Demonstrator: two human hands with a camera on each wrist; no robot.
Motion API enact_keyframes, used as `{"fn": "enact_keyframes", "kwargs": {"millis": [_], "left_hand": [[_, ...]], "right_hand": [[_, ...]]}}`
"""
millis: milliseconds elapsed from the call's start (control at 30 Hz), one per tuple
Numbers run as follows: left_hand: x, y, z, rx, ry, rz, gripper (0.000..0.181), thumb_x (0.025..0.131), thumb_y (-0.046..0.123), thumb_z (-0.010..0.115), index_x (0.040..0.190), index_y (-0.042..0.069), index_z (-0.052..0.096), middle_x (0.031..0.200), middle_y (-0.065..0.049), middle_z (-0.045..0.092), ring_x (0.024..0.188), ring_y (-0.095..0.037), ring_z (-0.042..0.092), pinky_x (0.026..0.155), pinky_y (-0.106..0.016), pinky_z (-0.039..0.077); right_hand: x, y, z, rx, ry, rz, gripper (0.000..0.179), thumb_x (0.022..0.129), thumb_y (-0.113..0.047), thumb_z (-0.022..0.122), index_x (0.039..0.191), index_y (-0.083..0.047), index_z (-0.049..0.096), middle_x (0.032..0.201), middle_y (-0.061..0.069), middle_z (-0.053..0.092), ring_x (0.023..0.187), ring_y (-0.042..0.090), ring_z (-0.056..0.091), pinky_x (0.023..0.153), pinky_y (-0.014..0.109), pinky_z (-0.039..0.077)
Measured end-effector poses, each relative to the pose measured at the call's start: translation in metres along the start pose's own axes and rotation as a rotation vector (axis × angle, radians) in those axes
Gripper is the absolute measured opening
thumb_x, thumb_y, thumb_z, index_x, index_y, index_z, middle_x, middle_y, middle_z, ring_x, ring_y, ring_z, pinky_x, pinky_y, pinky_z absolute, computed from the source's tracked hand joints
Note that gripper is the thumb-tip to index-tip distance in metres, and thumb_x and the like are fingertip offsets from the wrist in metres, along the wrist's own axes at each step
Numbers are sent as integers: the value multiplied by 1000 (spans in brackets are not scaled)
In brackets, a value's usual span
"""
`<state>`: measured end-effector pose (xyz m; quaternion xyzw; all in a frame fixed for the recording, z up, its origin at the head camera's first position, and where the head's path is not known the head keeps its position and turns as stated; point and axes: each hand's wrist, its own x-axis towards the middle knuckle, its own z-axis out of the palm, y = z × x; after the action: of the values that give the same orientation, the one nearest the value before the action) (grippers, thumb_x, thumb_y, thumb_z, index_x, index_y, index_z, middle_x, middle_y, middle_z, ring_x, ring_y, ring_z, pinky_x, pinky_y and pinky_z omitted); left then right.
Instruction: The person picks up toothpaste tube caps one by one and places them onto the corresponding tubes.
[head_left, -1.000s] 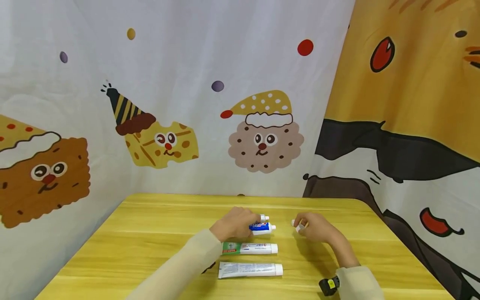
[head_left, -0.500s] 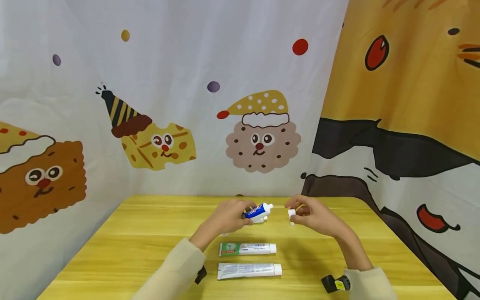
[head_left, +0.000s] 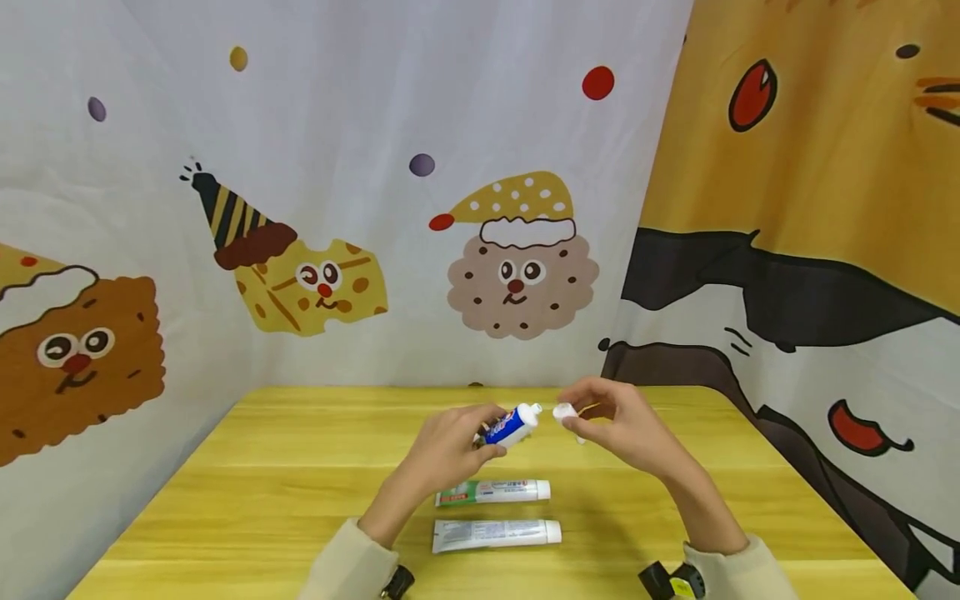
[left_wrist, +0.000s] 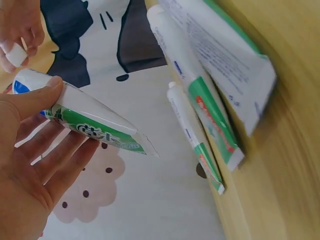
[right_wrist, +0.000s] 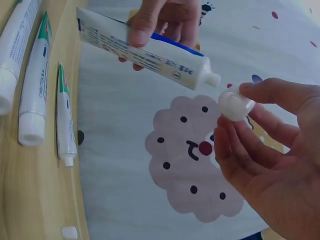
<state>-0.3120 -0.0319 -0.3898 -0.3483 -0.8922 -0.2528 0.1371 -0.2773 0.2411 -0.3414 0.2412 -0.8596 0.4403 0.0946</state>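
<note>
the head view looks forward and down across the worktop (head_left: 262, 479); both wrist views, closer and turned sideways, share the raised tube (left_wrist: 97, 117).

Curtained nook; cartoon-print cloth (head_left: 420, 250) behind a wood-grain table (head_left: 285, 483)

Bright, even light is spread over the yellow table (head_left: 300, 467) in the head view, with a soft shadow (head_left: 603, 508) cast below the right hand (head_left: 630, 425). Duller, greyer tones are recorded in both wrist views, where fine print on the held tube (right_wrist: 135, 55) is blurred.
</note>
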Motion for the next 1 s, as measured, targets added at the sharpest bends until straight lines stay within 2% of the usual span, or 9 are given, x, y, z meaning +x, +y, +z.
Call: {"fn": "enact_keyframes", "kwargs": {"millis": [233, 500, 733, 1000], "left_hand": [[-2, 8, -8, 25, 16, 7, 41, 93, 34, 78, 130, 19, 67, 116, 2, 77, 93, -11, 75, 74, -24, 56], [-8, 9, -17, 76, 63, 51, 40, 92, 33, 79, 127, 18, 68, 115, 2, 77, 89, -12, 74, 70, -22, 55], [-9, 13, -17, 124, 98, 105, 41, 90, 34, 81, 126, 19, 69, 115, 3, 77, 86, -11, 74, 68, -22, 54], [-10, 14, -21, 211, 109, 115, 41, 91, 32, 80, 128, 19, 68, 119, 3, 77, 86, -12, 74, 69, -25, 57]], "right_hand": [[-1, -2, 4, 60, -44, -75, 24, 95, -5, 71, 118, -8, 72, 120, 13, 70, 101, 16, 73, 91, 29, 59], [1, -12, 8, 75, 14, -62, 19, 94, -11, 75, 112, -8, 69, 108, 11, 71, 97, 16, 73, 83, 29, 61], [-1, -14, 8, 46, 64, -159, 26, 94, -7, 74, 121, -9, 71, 114, 9, 73, 96, 12, 69, 82, 30, 61], [-4, -15, 10, -24, 78, -226, 22, 95, -7, 74, 116, -14, 75, 114, 3, 73, 98, 9, 68, 83, 29, 60]]}}
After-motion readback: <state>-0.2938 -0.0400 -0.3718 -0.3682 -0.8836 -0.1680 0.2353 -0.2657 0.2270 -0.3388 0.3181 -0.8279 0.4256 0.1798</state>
